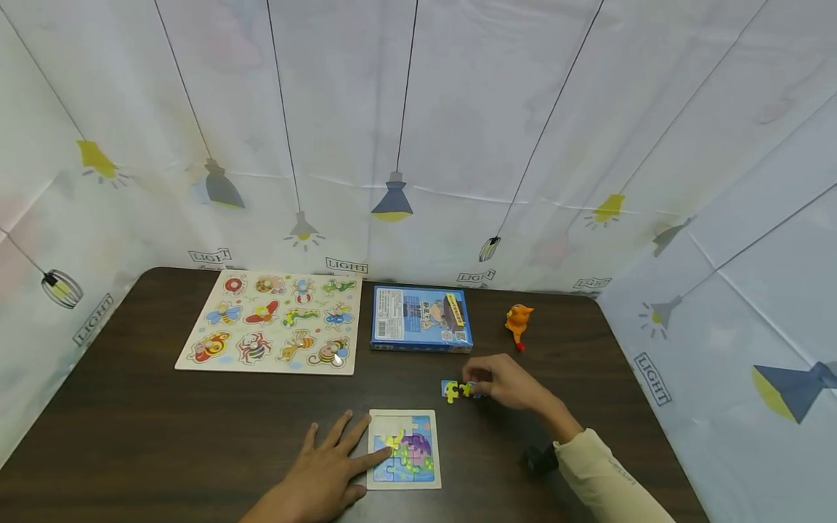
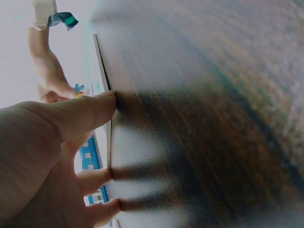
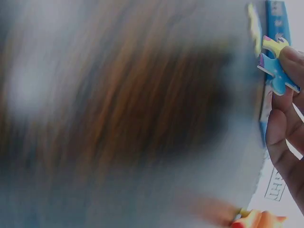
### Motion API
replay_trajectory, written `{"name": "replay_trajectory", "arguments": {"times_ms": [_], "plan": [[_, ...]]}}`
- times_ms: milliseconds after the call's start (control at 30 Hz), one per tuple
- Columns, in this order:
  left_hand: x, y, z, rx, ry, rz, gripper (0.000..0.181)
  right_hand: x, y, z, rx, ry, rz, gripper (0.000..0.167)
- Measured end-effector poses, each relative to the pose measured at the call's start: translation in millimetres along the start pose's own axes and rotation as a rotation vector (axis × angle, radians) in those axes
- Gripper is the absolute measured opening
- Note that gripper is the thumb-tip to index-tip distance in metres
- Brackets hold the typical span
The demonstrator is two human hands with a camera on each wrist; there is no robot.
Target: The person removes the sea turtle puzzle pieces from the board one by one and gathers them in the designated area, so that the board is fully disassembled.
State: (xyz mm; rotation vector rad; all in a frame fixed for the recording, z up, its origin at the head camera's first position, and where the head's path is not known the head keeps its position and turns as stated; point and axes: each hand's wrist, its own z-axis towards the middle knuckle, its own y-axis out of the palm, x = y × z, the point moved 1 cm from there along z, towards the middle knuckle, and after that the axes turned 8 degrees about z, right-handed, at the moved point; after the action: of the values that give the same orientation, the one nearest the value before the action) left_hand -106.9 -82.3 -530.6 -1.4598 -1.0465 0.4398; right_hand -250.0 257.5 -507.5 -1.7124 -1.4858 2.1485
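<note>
A big white cloth (image 1: 497, 109) with lamps drawn on it hangs behind and beside the dark brown table (image 1: 163, 436). At the back left of the table is a flat board (image 1: 275, 345) full of bugs and other animals. The left hand (image 1: 323, 472) has its fingers spread wide, and one finger lies on the jigsaw. The right hand (image 1: 506, 381) is closed up narrow and pinches a blue and yellow piece (image 3: 278, 73) by its edge. Just right of the animal board, a blue box (image 1: 418, 316) lies flat. The small square jigsaw (image 1: 391, 423) is near the front, beside the left hand; it has a bare spot at its top left. Right of the box is a little orange toy (image 1: 519, 323). Smallest of all, a loose puzzle piece (image 1: 450, 391) lies just left of the right hand's fingertips.
</note>
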Motion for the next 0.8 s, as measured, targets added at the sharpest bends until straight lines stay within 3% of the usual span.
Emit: {"name": "replay_trajectory", "arguments": {"times_ms": [200, 800], "plan": [[-0.5, 0.3, -0.7, 0.002, 0.002, -0.004, 0.059, 9.9, -1.9, 0.7, -0.009, 0.006, -0.021, 0.016], [1.0, -1.3, 0.0, -0.016, -0.019, -0.018, 0.058, 9.7, 4.2, 3.6, 0.005, 0.025, -0.199, 0.014]]}}
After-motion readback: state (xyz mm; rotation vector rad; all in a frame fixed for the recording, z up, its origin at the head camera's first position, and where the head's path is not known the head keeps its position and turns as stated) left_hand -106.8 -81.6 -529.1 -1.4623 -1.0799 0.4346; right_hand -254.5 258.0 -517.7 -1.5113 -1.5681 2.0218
